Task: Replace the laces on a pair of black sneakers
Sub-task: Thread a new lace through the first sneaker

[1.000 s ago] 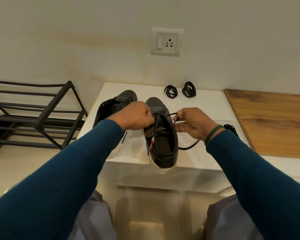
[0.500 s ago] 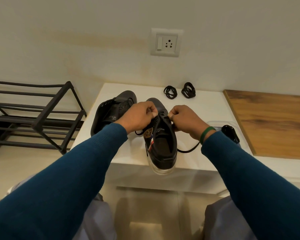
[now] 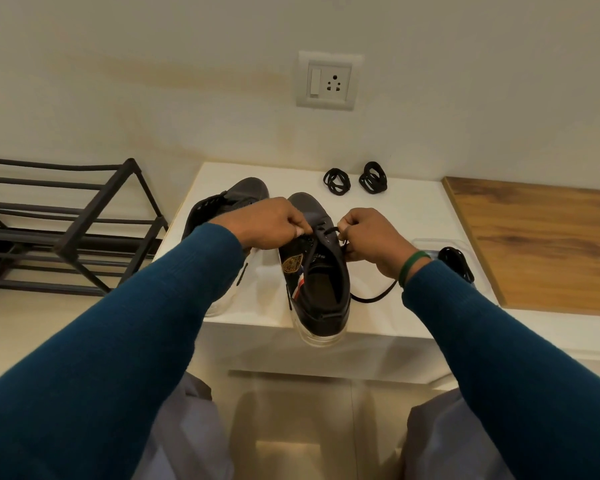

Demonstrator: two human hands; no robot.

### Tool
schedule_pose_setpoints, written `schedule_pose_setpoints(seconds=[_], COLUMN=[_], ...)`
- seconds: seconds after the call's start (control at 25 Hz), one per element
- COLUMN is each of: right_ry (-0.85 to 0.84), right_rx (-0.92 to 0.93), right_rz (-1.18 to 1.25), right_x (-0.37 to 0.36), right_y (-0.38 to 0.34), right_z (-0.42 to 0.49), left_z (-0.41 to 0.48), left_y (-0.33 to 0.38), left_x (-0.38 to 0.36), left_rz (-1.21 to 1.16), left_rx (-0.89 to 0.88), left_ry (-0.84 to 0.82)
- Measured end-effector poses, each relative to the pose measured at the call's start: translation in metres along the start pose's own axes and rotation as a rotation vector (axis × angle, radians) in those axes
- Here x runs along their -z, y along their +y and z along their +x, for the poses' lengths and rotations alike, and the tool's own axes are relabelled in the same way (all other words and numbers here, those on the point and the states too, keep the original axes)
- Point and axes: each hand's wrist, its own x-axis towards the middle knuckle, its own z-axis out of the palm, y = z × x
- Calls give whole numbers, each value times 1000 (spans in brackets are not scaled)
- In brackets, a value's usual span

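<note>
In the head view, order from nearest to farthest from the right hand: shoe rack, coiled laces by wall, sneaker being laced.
1. Sneaker being laced, directly beside the right hand.
2. Coiled laces, behind, by the wall.
3. Shoe rack, far left.

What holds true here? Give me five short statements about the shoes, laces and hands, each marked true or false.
1. The right hand pinches the black lace of the black sneaker with a white sole. True.
2. Both sneakers stand on a shoe rack. False: that sneaker and the second black sneaker rest on the white table top; the dark metal shoe rack stands to its left.
3. Two coiled bundles of black lace lie on the table top near the wall. True.
4. A green band circles the left wrist. False: the green wristband is on the right wrist.
5. The left hand lies flat on the table. False: the left hand pinches the sneaker's eyelet edge.
</note>
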Motion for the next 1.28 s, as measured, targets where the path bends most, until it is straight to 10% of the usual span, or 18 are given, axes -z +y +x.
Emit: schedule_pose_setpoints(seconds=[0.28, 0.52, 0.84, 1.28], right_ry=[288, 0, -174, -246], right_rx=[263, 345, -172, -114], right_rz=[-361, -524, 401, 423], right_x=[5, -3, 12, 16], right_y=[-9, -14, 4, 11], right_z=[-7, -34, -26, -24], left_z=[-15, -14, -15, -6], left_y=[-4, 4, 21, 35], left_x=[11, 2, -19, -32], left_rz=[-248, -345, -326, -290], left_rx=[120, 124, 9, 31], left_ry=[304, 385, 254, 388])
